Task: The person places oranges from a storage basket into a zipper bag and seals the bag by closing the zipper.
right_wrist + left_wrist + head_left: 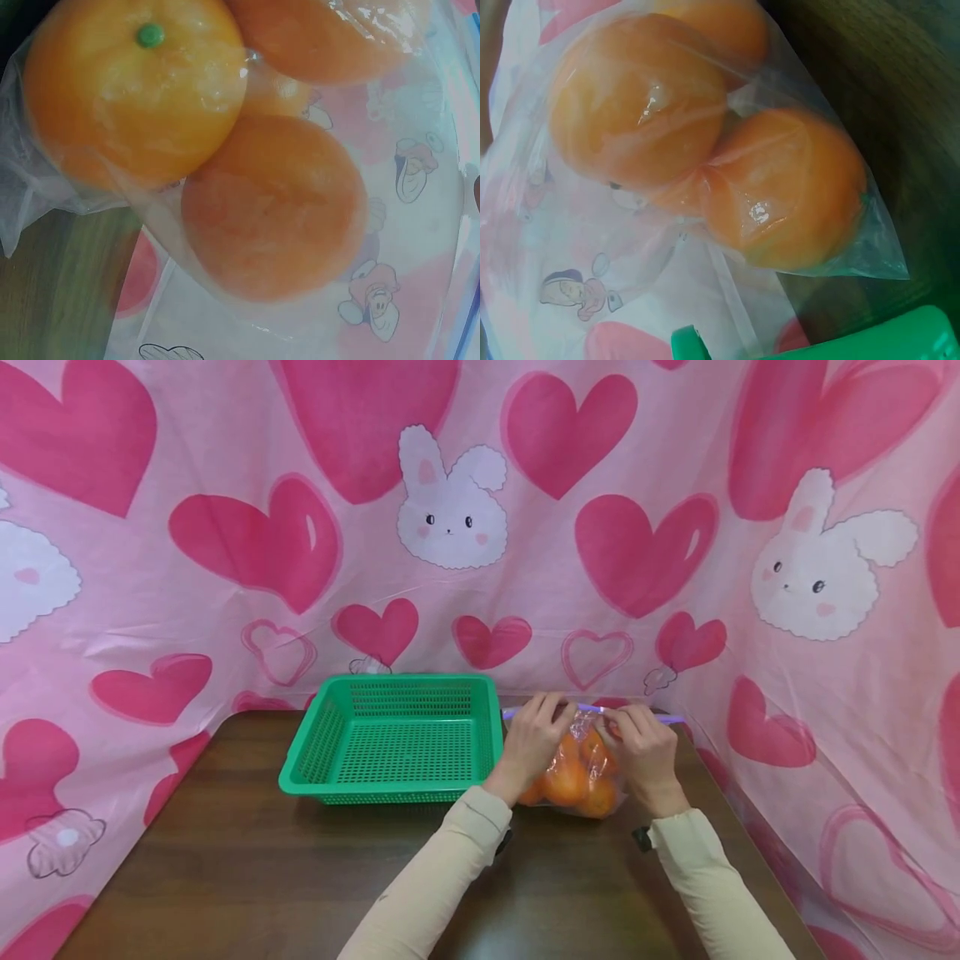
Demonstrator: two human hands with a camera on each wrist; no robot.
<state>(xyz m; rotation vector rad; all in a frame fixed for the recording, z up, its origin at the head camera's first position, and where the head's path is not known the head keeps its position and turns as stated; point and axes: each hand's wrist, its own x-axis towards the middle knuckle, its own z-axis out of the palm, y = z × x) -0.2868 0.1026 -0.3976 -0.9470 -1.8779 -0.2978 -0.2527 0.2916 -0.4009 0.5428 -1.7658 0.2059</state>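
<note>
A clear zip bag (582,725) with a purple zip strip along its top stands at the right part of the table. Inside it are several oranges (567,781), seen close through the plastic in both wrist views. My left hand (534,742) pinches the bag's top edge on the left. On the right, my right hand (647,745) pinches the same edge, its fingers bent over the purple strip. One orange (135,90) in the right wrist view shows a green stem end. Both hands' fingertips are partly hidden in the head view.
A green plastic basket (405,795) with perforated walls sits just left of the bag, with nothing in it. Both are on a dark brown wooden table (247,868). Pink cloth (540,568) with hearts and rabbits hangs around the back and sides.
</note>
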